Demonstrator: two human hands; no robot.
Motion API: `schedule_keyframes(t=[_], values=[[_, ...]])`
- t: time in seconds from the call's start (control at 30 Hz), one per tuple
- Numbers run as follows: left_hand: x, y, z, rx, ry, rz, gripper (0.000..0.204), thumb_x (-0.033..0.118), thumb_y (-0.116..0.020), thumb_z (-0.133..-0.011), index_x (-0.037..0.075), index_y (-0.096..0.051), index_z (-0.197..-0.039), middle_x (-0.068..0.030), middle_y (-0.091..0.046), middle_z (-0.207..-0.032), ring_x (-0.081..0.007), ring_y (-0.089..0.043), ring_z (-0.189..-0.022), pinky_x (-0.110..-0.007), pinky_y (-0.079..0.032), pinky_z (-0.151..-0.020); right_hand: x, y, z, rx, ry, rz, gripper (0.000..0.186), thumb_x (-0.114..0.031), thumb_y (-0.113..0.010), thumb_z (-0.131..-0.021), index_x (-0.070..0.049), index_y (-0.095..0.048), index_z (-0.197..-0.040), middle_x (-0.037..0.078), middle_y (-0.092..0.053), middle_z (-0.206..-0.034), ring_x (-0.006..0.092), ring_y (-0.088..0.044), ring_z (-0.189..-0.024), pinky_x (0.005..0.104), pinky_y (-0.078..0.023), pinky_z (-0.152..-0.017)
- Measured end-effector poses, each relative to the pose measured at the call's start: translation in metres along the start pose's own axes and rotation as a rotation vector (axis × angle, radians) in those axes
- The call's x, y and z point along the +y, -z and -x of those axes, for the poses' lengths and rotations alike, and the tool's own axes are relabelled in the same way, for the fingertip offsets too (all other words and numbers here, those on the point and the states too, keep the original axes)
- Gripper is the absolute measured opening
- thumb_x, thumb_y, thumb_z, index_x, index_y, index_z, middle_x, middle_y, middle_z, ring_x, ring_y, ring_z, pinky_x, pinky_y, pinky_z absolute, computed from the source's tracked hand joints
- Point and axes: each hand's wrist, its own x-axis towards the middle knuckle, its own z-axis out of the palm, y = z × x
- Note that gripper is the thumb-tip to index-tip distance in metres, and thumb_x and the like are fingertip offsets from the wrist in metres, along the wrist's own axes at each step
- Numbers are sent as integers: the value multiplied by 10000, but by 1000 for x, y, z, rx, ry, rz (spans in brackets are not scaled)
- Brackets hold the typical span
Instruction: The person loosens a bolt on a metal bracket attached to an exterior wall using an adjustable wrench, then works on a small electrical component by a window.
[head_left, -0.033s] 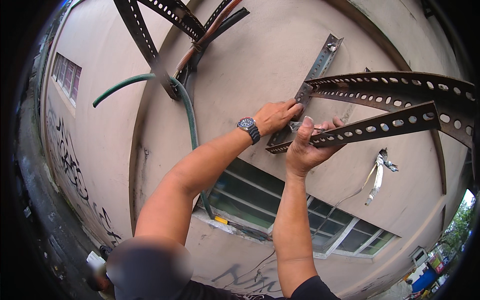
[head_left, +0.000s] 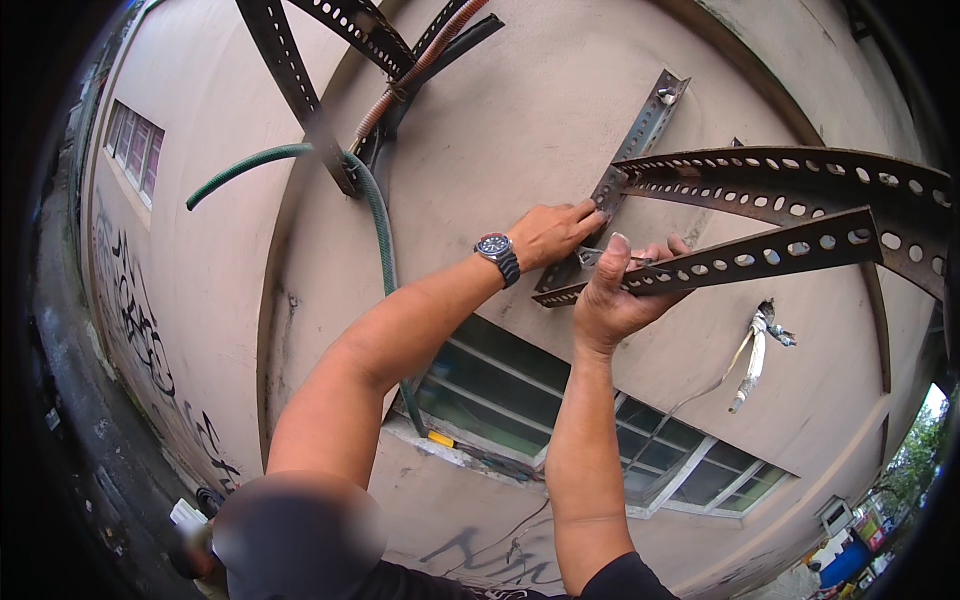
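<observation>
My left hand [head_left: 552, 238], a dark watch [head_left: 497, 256] on its wrist, reaches up to an upright slotted angle bar [head_left: 640, 125] fixed to the wall. Its fingers are bent and pressed together at that bar; whatever small part they pinch is hidden. Just to the right, my right hand [head_left: 622, 300] wraps from below round a second slotted angle bar [head_left: 770, 250], which slants out from the wall, thumb pointing up. Between the two hands shows a small, thin, silvery metal piece [head_left: 589, 257] beside the right thumb; its kind is unclear.
A wide slotted arm [head_left: 800, 180] juts out above my right hand. Wrapped cable ends [head_left: 755, 355] hang from a wall hole. Below is a louvred window [head_left: 510, 385]. On the left are another slotted bracket [head_left: 285, 80], a green hose [head_left: 376, 215] and a blurred dark round shape [head_left: 295, 540].
</observation>
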Motion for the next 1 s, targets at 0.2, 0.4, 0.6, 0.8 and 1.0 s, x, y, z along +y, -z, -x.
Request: schedule_keyframes(t=[0.2, 0.4, 0.6, 0.8, 1.0], values=[[-7, -3, -5, -157, 185, -111, 301, 237, -598, -941, 76, -553, -1190, -107, -622, -1077, -313, -704, -887, -443, -578, -665, -4, -8, -2, -2, 47, 11, 814, -328, -830, -876, 55, -334, -1395, 145, -435, -1214, 195, -492, -1001, 305, -473, -826], [1, 1, 5, 2, 96, 62, 268, 224, -591, -945, 71, -558, -1161, -118, -624, -1041, -344, -698, -869, -451, -567, -665, 1, -4, -5, 4, 82, -5, 816, -307, -840, -871, 53, -326, -1392, 136, -432, -1222, 167, -506, -968, 272, -480, -769], [-4, -2, 3, -44, 150, 20, 258, 195, -604, -933, 78, -554, -1158, -122, -617, -1090, -353, -695, -880, -461, -570, -682, -16, -12, -4, 2, 67, -60, 583, -282, -811, -912, -11, -454, -1284, -3, -423, -976, 84, -445, -828, 215, -431, -739], [6, 0, 1, 58, 116, 110, 228, 170, -619, -917, 69, -550, -1109, -126, -610, -1095, -369, -689, -867, -471, -570, -692, -11, -4, -7, 1, 65, -148, 528, -275, -809, -914, -24, -479, -1242, -16, -422, -939, 74, -432, -811, 198, -405, -720], [-3, -6, 0, -43, 239, 21, 335, 147, -630, -908, 86, -575, -1233, -125, -616, -1166, -365, -694, -893, -465, -575, -716, -13, -5, -7, -9, 57, -183, 526, -259, -806, -915, -26, -471, -1246, -15, -421, -933, 80, -436, -813, 213, -419, -739]])
